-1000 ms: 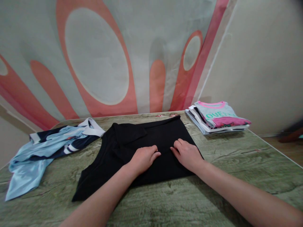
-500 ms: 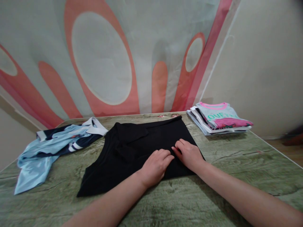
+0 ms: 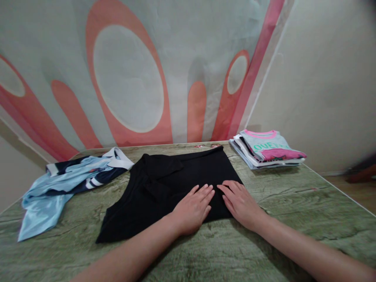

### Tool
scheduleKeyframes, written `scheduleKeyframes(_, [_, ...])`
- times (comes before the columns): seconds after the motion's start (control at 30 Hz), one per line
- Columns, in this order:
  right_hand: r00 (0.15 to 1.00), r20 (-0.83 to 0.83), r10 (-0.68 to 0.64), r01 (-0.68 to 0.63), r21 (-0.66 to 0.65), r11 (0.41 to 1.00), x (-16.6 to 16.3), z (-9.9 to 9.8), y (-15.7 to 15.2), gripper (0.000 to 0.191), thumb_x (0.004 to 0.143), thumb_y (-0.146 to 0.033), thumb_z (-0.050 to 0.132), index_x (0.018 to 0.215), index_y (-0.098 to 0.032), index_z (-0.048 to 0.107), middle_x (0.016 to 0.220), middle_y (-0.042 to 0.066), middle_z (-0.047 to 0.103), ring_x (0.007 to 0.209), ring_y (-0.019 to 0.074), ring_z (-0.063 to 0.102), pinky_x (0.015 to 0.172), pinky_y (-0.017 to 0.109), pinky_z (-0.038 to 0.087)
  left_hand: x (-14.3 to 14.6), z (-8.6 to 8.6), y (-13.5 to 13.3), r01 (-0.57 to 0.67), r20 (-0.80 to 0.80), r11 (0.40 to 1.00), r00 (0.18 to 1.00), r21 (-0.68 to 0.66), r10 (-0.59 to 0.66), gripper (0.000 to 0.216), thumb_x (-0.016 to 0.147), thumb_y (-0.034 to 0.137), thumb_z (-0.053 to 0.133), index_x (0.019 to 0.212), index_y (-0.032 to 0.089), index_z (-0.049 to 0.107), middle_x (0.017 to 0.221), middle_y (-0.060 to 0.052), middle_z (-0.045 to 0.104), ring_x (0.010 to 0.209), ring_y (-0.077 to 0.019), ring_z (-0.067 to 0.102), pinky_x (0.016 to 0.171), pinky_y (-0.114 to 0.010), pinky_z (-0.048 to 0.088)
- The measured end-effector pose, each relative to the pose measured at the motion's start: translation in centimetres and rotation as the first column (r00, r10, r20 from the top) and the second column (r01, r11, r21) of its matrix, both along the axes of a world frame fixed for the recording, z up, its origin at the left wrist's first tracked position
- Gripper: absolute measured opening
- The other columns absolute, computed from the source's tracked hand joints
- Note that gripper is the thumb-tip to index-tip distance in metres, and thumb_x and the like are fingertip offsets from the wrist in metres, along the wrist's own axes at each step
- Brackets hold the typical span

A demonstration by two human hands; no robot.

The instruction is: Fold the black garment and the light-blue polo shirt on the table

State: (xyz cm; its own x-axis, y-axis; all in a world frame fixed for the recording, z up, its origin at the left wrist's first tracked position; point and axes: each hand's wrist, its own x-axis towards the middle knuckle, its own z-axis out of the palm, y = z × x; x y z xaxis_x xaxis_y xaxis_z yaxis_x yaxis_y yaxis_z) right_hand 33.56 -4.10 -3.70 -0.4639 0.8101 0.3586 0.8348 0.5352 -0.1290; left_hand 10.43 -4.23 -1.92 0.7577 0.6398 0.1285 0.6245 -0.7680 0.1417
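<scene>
A black garment (image 3: 164, 184) lies partly folded on the green wood-grain table (image 3: 293, 203). My left hand (image 3: 192, 209) rests flat on its near right part, fingers stretched out and together. Right beside it, my right hand (image 3: 239, 203) also lies flat on the garment's near right corner, fingers extended. The two hands almost touch at the fingertips. Neither holds anything.
A crumpled light blue and navy shirt (image 3: 58, 182) lies at the table's left. A stack of folded shirts (image 3: 266, 150), grey and pink on top, sits at the far right corner. A wall hanging with orange shapes (image 3: 132, 78) stands behind the table.
Both hands slid toward me and to the right over the black garment, and their fingers flattened out from a curled pose. The view shifted slightly.
</scene>
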Motion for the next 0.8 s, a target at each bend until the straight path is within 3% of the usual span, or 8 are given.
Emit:
scheduleKeyframes(0.1, [0.997, 0.076, 0.007, -0.006, -0.017, 1.000, 0.7, -0.2, -1.3, 0.047, 0.096, -0.026, 0.038, 0.144, -0.024, 0.038, 0.148, 0.011, 0.040, 0.136, 0.0267, 0.034, 0.107, 0.047, 0.033, 0.0, 0.1, 0.0, -0.001, -0.025, 1.000, 1.000, -0.012, 0.001, 0.053, 0.101, 0.040, 0.028, 0.148, 0.017, 0.028, 0.157, -0.009, 0.026, 0.146, -0.0198, 0.016, 0.118, -0.041, 0.015])
scheduleKeyframes(0.2, [0.990, 0.143, 0.004, 0.003, -0.049, 0.999, 1.1, -0.6, -2.4, 0.054, 0.097, -0.029, 0.036, 0.150, -0.023, 0.027, 0.156, 0.009, 0.027, 0.142, 0.0249, 0.025, 0.112, 0.049, 0.028, -0.2, 0.2, -0.4, 0.003, -0.056, 1.000, 0.998, -0.030, -0.005, 0.055, 0.100, 0.044, 0.027, 0.150, 0.021, 0.023, 0.158, -0.007, 0.023, 0.146, -0.0202, 0.014, 0.118, -0.043, 0.012])
scheduleKeyframes(0.4, [0.987, 0.153, -0.056, 0.063, -0.037, 0.997, 1.3, -1.2, -4.9, 0.057, 0.096, -0.033, 0.040, 0.151, -0.023, 0.026, 0.158, 0.011, 0.018, 0.144, 0.0274, 0.019, 0.113, 0.050, 0.027, -1.3, 0.9, -2.5, 0.030, -0.099, 0.997, 0.994, -0.068, -0.036, 0.059, 0.097, 0.045, 0.038, 0.150, 0.026, 0.022, 0.159, -0.007, 0.019, 0.146, -0.0245, 0.013, 0.117, -0.050, 0.014])
scheduleKeyframes(0.5, [0.985, 0.154, -0.080, 0.087, -0.040, 0.995, 1.1, -1.2, -5.4, 0.055, 0.096, -0.032, 0.040, 0.150, -0.022, 0.029, 0.158, 0.012, 0.018, 0.144, 0.0281, 0.020, 0.113, 0.050, 0.028, 0.1, 2.0, -3.2, -0.018, -0.056, 0.994, 0.998, -0.110, 0.012, 0.054, 0.096, 0.044, 0.040, 0.145, 0.021, 0.035, 0.154, -0.012, 0.032, 0.143, -0.0272, 0.026, 0.115, -0.050, 0.020])
scheduleKeyframes(0.6, [0.986, 0.142, -0.082, 0.089, -0.041, 0.995, 0.7, -1.3, -5.5, 0.053, 0.096, -0.032, 0.040, 0.148, -0.020, 0.034, 0.157, 0.012, 0.022, 0.144, 0.0275, 0.020, 0.113, 0.050, 0.027, 3.4, 2.7, -2.9, -0.036, 0.081, 0.988, 0.995, -0.153, 0.049, 0.041, 0.099, 0.029, 0.034, 0.135, 0.015, 0.047, 0.140, -0.013, 0.052, 0.132, -0.0218, 0.045, 0.114, -0.040, 0.030])
scheduleKeyframes(0.7, [0.993, 0.091, -0.070, 0.074, -0.046, 0.996, 0.8, -1.5, -5.5, 0.052, 0.095, -0.030, 0.043, 0.145, -0.018, 0.038, 0.155, 0.013, 0.029, 0.143, 0.0277, 0.023, 0.114, 0.052, 0.026, 6.4, 1.6, -2.1, 0.009, 0.203, 0.989, 0.979, -0.147, 0.021, 0.051, 0.089, 0.015, 0.042, 0.140, 0.012, 0.038, 0.142, -0.012, 0.050, 0.131, -0.0187, 0.045, 0.112, -0.033, 0.034])
scheduleKeyframes(0.8, [0.999, -0.036, -0.015, 0.011, -0.093, 0.996, 2.1, -1.1, -4.8, 0.049, 0.093, -0.028, 0.047, 0.141, -0.019, 0.045, 0.150, 0.011, 0.040, 0.139, 0.0267, 0.033, 0.113, 0.050, 0.031, 7.6, -0.8, -1.6, -0.009, 0.202, 0.996, 0.979, -0.094, 0.028, 0.063, 0.085, 0.011, 0.045, 0.146, 0.011, 0.028, 0.149, -0.013, 0.041, 0.138, -0.0213, 0.036, 0.116, -0.040, 0.027])
